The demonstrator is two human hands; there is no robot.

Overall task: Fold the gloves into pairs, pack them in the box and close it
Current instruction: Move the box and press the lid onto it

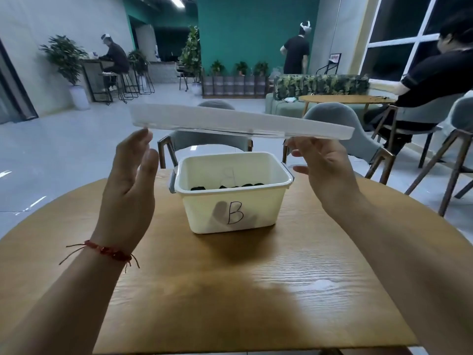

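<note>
A white plastic box (261,203) marked "B" stands open near the far edge of the round wooden table (230,290). Dark gloves (247,186) lie inside it; only their tops show above the near rim. A translucent lid (230,119) hovers above the box, nearly level and tilted down to the right. My left hand (128,180) has straight fingers, and its fingertips touch the lid's near left corner. My right hand (330,175) reaches up with its fingers against the lid's underside near the right; its thumb hangs apart below.
Grey chairs (340,119) stand just beyond the table's far edge. A seated person (435,80) is at another round table to the right. Two more people and potted plants are far back in the room.
</note>
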